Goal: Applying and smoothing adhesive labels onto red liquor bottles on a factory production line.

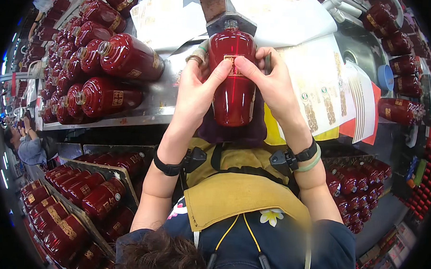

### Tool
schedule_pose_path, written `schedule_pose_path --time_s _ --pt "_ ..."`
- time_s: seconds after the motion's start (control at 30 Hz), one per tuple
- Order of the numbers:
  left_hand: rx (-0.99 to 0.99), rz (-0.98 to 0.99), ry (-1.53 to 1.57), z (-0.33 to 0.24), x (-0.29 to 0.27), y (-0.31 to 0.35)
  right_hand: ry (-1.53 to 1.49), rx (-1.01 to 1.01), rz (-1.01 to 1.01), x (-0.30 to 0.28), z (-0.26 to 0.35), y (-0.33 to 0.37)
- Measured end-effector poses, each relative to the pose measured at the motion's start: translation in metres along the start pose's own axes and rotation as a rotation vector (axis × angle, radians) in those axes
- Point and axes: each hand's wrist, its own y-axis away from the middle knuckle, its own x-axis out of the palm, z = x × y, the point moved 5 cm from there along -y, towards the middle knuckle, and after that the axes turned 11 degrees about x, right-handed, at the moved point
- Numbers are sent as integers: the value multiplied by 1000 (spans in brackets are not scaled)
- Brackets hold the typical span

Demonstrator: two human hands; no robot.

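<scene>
In the head view, the left hand [198, 85] and the right hand [276, 86] are closed around a dark red glass bottle [233, 104], one on each flank, with both thumbs resting on the gold label [235, 72] between them. The bottle is directly within the grip, its neck pointing away from the person into a metal bracket [244, 26] just beyond the hands, its base toward the person above a dark purple cloth [257, 129].

As for progress, the label is already on the front of the bottle; with the thumbs on it, pressing it flat appears to be the step in hand. Whether its edges are fully stuck down cannot be told, as the thumbs partly cover it.

To the right of the grip, decal sheets [318, 91] carry more gold designs, so material seems to remain. To the left of the grip, red bottles [132, 58] lie grouped on the steel table [165, 96]; several bear gold labels, though whether these are finished is unclear.
</scene>
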Motion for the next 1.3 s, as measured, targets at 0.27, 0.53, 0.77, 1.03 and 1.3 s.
schedule_pose_path --time_s 0.27,0.53,0.77,1.03,1.3 --pt "16 12 -27 -2 0 1 22 -1 13 0 5 2" --pt "37 41 -26 -2 -1 3 5 -6 25 -2 1 1" --pt "11 17 -16 1 -2 3 -89 35 48 3 4 3" --pt "39 -2 -23 0 -3 -2 -34 32 49 -3 4 5" --pt "-15 -34 -9 3 -7 -3 -35 52 61 -6 1 4"
